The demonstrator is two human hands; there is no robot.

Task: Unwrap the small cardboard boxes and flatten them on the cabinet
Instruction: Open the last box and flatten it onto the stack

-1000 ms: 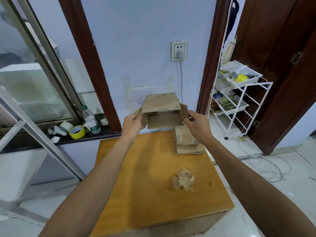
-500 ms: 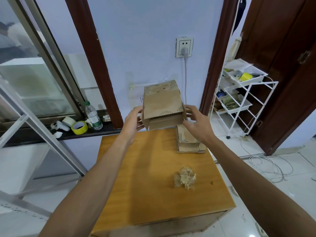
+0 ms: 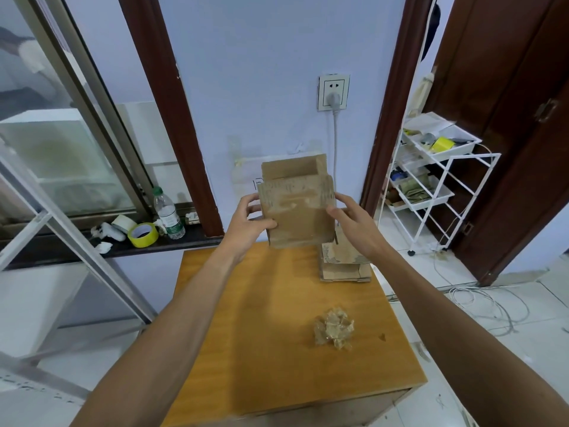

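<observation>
Cardboard, brown and scuffed, makes up the small box (image 3: pixel 297 211) seen from the head camera; it is held in the air above the far edge of the cabinet (image 3: pixel 246 334), in front of the wall, touching nothing but the hands. The left hand (image 3: pixel 246 223) is closed on the box's left edge, thumb laid on the near face and fingers curled behind. The right hand (image 3: pixel 354 223) is set against the right edge, thumb on the near face and fingers reaching behind, in what is judged a lighter pinch.

The box is judged light and thin-walled, stiff across its panels but weak along the creases, so it is best taken by opposite side edges and folded there; torn patches on the face suggest that the surface tears easily. Its long axis is held roughly upright, the broad face is turned toward the camera, and the open end with a raised flap points up.

A stack of flattened boxes (image 3: pixel 345 266) lies on the cabinet just beyond the right hand; a crumpled tape wad (image 3: pixel 334 332) lies nearer, well apart from the box.
</observation>
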